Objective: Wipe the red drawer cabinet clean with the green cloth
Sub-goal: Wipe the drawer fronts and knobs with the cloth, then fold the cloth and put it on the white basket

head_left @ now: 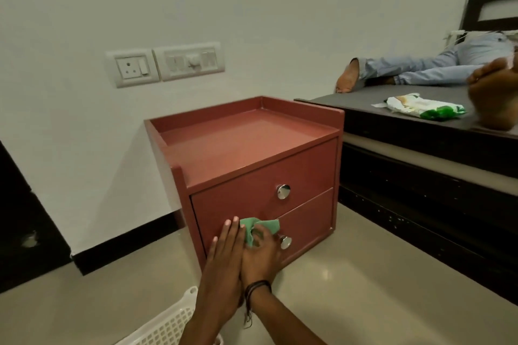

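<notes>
**Both hands low on the cabinet front, cloth bunched between them**

At the bottom centre of the frame we see our two forearms rising from the lower edge, cut off there. A white lattice basket [168, 322] sits at the bottom left, only its corner in view, partly behind the left forearm.

Our left hand [224, 258] lies flat, fingers straight and together, against the lower drawer front. Our right hand [262, 255] presses beside it, touching it, fingers curled on the green cloth [258, 230]. Most of the cloth is hidden under that hand; only a crumpled upper part shows, so we cannot tell how it is folded. A dark band circles the right wrist.

The lower knob [285, 242] stands just right of the right hand, the upper knob [283, 191] above it. The red drawer cabinet [252, 148] fills the middle of the frame, its top tray bare, rimmed on three sides.

Open floor lies to the lower right. A dark bed frame [420, 176] stands close on the cabinet's right. On the bed, upper right, lie a white-green packet [420, 106] and another person's legs, cut off by the frame edge. Wall switches [165, 64] sit at upper left.
</notes>
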Demonstrator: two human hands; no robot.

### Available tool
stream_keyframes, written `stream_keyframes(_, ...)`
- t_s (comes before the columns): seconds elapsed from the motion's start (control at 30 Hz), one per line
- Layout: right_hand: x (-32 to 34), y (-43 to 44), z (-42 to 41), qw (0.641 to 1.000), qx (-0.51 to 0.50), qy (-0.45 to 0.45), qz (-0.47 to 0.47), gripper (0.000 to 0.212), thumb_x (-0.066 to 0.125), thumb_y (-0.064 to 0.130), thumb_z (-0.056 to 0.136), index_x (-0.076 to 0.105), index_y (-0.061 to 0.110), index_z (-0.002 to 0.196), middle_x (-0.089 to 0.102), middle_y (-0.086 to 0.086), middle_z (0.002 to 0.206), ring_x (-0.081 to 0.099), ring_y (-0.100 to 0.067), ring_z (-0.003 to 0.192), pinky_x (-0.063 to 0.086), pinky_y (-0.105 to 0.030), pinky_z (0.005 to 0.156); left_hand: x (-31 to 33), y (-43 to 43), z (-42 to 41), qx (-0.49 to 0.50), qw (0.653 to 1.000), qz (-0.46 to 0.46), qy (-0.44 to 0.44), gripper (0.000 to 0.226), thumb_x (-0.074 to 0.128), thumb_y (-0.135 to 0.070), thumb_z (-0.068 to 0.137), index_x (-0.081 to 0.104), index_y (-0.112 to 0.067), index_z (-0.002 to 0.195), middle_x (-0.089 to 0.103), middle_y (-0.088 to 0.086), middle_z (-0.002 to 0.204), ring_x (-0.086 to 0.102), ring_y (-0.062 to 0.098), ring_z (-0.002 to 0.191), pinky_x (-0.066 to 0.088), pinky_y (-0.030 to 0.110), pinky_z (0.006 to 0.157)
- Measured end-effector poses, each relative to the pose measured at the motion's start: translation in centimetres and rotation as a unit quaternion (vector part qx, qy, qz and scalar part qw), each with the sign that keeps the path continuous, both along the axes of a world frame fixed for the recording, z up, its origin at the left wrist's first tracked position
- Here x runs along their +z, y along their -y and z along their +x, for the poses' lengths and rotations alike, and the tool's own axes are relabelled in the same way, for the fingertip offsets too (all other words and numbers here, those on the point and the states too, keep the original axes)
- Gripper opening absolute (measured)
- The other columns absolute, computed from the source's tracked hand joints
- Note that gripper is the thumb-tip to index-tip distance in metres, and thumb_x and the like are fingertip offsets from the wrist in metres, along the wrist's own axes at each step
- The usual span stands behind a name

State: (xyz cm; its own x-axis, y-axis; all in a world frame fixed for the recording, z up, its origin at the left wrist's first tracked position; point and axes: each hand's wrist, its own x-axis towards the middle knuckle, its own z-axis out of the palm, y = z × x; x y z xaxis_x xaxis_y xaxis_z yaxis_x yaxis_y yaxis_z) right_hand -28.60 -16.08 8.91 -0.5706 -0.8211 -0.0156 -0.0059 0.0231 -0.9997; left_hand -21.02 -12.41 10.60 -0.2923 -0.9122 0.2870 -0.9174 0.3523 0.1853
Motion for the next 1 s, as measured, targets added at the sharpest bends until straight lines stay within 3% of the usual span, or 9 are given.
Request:
stream_keyframes(0.13, 2.4, -0.4, -0.7, 0.987, 0.044, 0.155, 0.023, 0.022, 0.069, 0.004, 0.079, 0.070, 0.022, 0.091, 0.075, 0.004, 0.082, 0.070, -0.006, 0.072, 0.056, -0.020, 0.070, 0.5, -0.6, -0.5, -0.040, 0.977, 0.001, -0.210, 0.069, 0.043, -0.005, 0.100, 0.011, -0.027, 0.157, 0.002, -0.015, 0.167, -0.006, -0.002, 0.152, 0.011, 0.030, 0.126)
stream_keyframes(0.23, 4.0, -0.7, -1.0, 0.976, 0.067, 0.206, 0.003, 0.029, 0.056, -0.004, 0.079, 0.075, 0.016, 0.089, 0.070, 0.004, 0.069, 0.058, -0.005, 0.052, 0.043, -0.012, 0.048, 1.5, -0.5, -1.0, -0.023, 0.940, 0.029, -0.340, 0.064, 0.046, -0.007, 0.099, 0.025, -0.030, 0.156, 0.023, -0.016, 0.163, 0.018, -0.001, 0.150, 0.022, 0.037, 0.125)
stream_keyframes(0.3, 5.0, -0.1, -1.5, 0.961, 0.088, 0.264, -0.001, 0.031, 0.051, -0.007, 0.074, 0.073, 0.011, 0.086, 0.063, 0.000, 0.067, 0.053, -0.014, 0.056, 0.043, -0.019, 0.050, 2.5, -0.1, -1.7, -0.006, 0.912, 0.032, -0.409, 0.062, 0.046, -0.015, 0.093, 0.037, -0.027, 0.152, 0.037, -0.011, 0.157, 0.033, 0.003, 0.144, 0.029, 0.038, 0.122)
stream_keyframes(0.43, 6.5, 1.0, -3.5, 0.825, 0.172, 0.536, -0.043, 0.030, 0.044, 0.007, 0.063, 0.057, 0.002, 0.089, 0.051, -0.011, 0.080, 0.050, -0.026, 0.067, 0.042, -0.035, 0.066, 4.4, 2.1, -3.9, 0.013, 0.851, 0.025, -0.525, 0.049, 0.048, -0.034, 0.094, 0.052, -0.030, 0.143, 0.057, -0.014, 0.140, 0.054, -0.001, 0.127, 0.046, 0.021, 0.101)
stream_keyframes(0.5, 6.6, 0.8, -4.9, 0.789, 0.205, 0.576, -0.060, 0.029, 0.043, 0.008, 0.071, 0.060, 0.002, 0.094, 0.056, -0.011, 0.083, 0.056, -0.025, 0.069, 0.047, -0.034, 0.067, 5.1, 3.1, -4.8, 0.015, 0.850, 0.026, -0.526, 0.041, 0.053, -0.031, 0.099, 0.054, -0.031, 0.140, 0.061, -0.015, 0.134, 0.059, -0.001, 0.120, 0.051, 0.019, 0.095)
stream_keyframes(0.6, 6.7, 0.1, -6.5, 0.813, 0.258, 0.513, -0.099, 0.029, 0.047, 0.011, 0.084, 0.066, 0.002, 0.105, 0.064, -0.012, 0.092, 0.064, -0.024, 0.081, 0.052, -0.036, 0.076, 5.2, 3.9, -5.0, 0.010, 0.868, 0.029, -0.495, 0.039, 0.056, -0.025, 0.100, 0.055, -0.026, 0.140, 0.061, -0.012, 0.134, 0.060, 0.002, 0.120, 0.052, 0.032, 0.101)
stream_keyframes(0.77, 7.3, -1.9, -6.7, 0.874, 0.394, 0.276, -0.076, 0.029, 0.060, 0.014, 0.097, 0.063, 0.006, 0.125, 0.074, -0.013, 0.113, 0.072, -0.027, 0.103, 0.058, -0.039, 0.092, 4.7, 1.3, -1.7, 0.028, 0.883, 0.016, -0.469, 0.038, 0.052, -0.030, 0.102, 0.055, -0.024, 0.140, 0.059, -0.010, 0.135, 0.058, 0.005, 0.123, 0.050, 0.041, 0.105)
stream_keyframes(0.87, 7.1, -3.4, -4.9, 0.863, 0.484, 0.128, -0.068, 0.030, 0.055, -0.006, 0.096, 0.059, 0.004, 0.124, 0.077, -0.001, 0.096, 0.074, -0.010, 0.084, 0.060, -0.023, 0.073, 3.7, -2.3, 2.5, 0.062, 0.867, 0.018, -0.493, 0.041, 0.054, -0.027, 0.099, 0.054, -0.020, 0.139, 0.061, -0.004, 0.135, 0.060, 0.012, 0.122, 0.052, 0.044, 0.102)
stream_keyframes(1.0, 5.9, -5.3, 0.3, 0.836, 0.539, 0.028, -0.102, 0.046, 0.050, -0.019, 0.091, 0.070, 0.019, 0.107, 0.076, 0.008, 0.098, 0.072, -0.005, 0.094, 0.058, -0.022, 0.082, 1.8, -7.3, 8.5, 0.093, 0.801, 0.064, -0.589, 0.047, 0.065, -0.005, 0.093, 0.054, -0.018, 0.137, 0.068, -0.002, 0.128, 0.068, 0.018, 0.112, 0.060, 0.035, 0.086)
